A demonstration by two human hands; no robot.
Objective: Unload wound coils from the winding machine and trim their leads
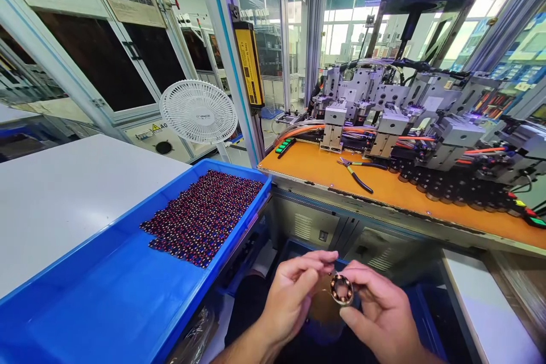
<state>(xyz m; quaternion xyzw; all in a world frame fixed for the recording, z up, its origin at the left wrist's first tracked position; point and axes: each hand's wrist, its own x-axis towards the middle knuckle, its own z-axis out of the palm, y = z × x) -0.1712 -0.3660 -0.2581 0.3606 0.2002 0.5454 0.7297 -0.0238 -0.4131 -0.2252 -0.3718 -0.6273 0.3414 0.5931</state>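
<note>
Light Pinch, Steady Rim

The right hand point(381, 302) pinches a ring point(334, 291) by its outer edge, thumb below and fingers above, the gap closed to the ring's own width. The ring's open face, lined with copper-coloured coils point(350, 296), shows toward the viewer. Just left of that grip, the left hand point(288, 298) is half curled, its fingertips close to the ring's upper edge; whether they touch it or pinch anything fine cannot be told.

Such handling seems to call for a firm but light hold on the rim, with fingertips clear of the coils, which look easy to scuff. Steadiness would likely come best from the right hand, leaving the left free for small, gentle contact. A hard squeeze or a snagged coil looks like the main risk, and a loose pinch could let the ring slip out below.

Left of the grip and beyond it, a blue tray point(85, 301) bears closely packed small parts point(209, 216). Farther ahead, pliers point(357, 175) lie on an orange bench point(307, 166), before a machine point(390, 125).
</note>
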